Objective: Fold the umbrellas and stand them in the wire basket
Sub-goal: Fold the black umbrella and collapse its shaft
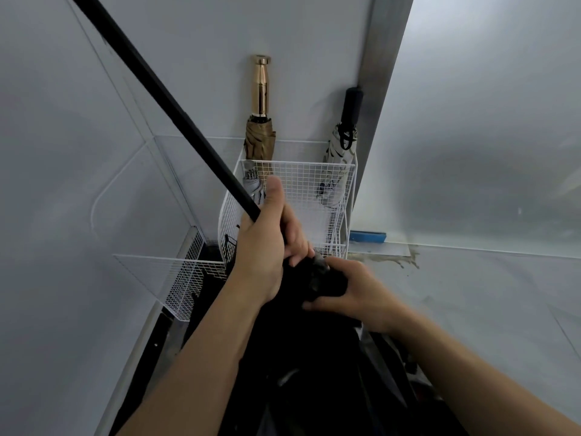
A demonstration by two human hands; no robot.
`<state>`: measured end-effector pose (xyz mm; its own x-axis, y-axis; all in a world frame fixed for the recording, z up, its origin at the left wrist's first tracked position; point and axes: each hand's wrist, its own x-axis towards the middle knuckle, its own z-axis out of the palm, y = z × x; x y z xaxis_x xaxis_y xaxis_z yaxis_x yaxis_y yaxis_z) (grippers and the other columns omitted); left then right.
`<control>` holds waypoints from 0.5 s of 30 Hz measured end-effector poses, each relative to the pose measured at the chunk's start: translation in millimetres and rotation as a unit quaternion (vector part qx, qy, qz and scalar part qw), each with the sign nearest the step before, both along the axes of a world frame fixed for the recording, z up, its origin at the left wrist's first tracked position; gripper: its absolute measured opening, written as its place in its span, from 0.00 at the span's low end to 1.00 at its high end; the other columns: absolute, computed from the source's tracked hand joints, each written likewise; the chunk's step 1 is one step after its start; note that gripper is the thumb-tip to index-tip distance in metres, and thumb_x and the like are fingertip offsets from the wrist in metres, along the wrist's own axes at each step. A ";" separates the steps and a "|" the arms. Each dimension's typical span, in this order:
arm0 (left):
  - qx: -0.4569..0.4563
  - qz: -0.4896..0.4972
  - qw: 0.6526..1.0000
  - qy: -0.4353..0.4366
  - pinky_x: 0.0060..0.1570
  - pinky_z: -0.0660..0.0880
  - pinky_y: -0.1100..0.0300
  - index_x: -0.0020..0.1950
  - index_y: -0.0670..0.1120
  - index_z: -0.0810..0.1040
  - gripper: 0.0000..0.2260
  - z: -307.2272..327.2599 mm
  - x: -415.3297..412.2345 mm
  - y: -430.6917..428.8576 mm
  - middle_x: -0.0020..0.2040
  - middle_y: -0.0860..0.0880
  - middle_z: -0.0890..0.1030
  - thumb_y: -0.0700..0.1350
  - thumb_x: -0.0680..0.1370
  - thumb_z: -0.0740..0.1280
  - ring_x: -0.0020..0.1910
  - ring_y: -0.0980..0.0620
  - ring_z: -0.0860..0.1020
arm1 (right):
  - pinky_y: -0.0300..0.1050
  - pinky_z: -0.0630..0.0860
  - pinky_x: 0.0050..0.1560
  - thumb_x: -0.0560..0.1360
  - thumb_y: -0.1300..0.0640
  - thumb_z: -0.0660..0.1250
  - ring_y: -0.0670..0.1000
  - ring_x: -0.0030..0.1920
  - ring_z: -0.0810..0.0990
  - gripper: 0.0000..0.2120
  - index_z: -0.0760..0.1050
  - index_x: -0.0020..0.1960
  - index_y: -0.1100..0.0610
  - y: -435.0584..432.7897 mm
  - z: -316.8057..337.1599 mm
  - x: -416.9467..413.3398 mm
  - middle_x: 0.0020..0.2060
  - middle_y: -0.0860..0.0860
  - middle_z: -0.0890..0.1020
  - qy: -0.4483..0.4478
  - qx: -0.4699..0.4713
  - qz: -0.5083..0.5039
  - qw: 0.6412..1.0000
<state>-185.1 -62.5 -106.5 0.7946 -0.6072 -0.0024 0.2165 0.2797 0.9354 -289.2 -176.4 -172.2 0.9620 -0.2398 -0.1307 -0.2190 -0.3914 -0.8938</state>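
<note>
folding the long black umbrella [298, 341] just in front of the white wire basket [301, 180]

the left hand [267, 243] is wrapping tight round the slim matte shaft [163, 99], and the right hand [358, 287] is pinching the limp dark canopy cloth [317, 278] in curled fingers. the gathering step is seemingly under way; next, the cloth is likely needing a snug wrap before the umbrella is going upright into the thin grid mesh, beside the tan gold-handled umbrella [259, 136], the grey umbrella [253, 187] and the white patterned umbrella [341, 149].
</note>
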 end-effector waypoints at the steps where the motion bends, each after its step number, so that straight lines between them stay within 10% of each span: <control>1: 0.003 0.018 1.000 -0.002 0.29 0.72 0.57 0.27 0.41 0.62 0.28 -1.1 0.0 -1.2 0.18 0.47 0.59 0.64 0.75 0.55 0.18 0.49 0.60 | 0.39 0.76 0.38 0.66 0.54 0.80 0.40 0.36 0.78 0.13 0.78 0.46 0.49 -0.3 -1.3 1.2 0.35 0.44 0.82 -0.022 -0.003 -0.016 1.000; 8: -0.018 0.102 0.995 -0.003 0.28 0.73 0.57 0.26 0.44 0.62 0.28 -3.9 3.4 -2.8 0.18 0.47 0.60 0.65 0.73 0.56 0.19 0.48 0.61 | 0.27 0.71 0.54 0.59 0.29 0.73 0.35 0.55 0.77 0.34 0.72 0.62 0.37 -7.8 -3.6 1.6 0.53 0.35 0.80 -0.067 -0.102 -0.067 0.990; 15: -0.016 0.125 0.992 0.000 0.29 0.73 0.57 0.26 0.45 0.61 0.27 -7.9 -5.9 -6.3 0.19 0.48 0.61 0.66 0.74 0.56 0.19 0.48 0.61 | 0.36 0.77 0.53 0.63 0.34 0.74 0.40 0.50 0.81 0.27 0.81 0.58 0.46 -2.4 -8.2 5.9 0.48 0.39 0.83 -0.109 -0.083 -0.076 0.988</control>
<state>-191.0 -68.7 -114.4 0.9202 -0.3911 0.0130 0.1374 0.3540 0.9251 -283.4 -178.9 -180.4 0.9143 -0.3836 0.1298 -0.0951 -0.5148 -0.8520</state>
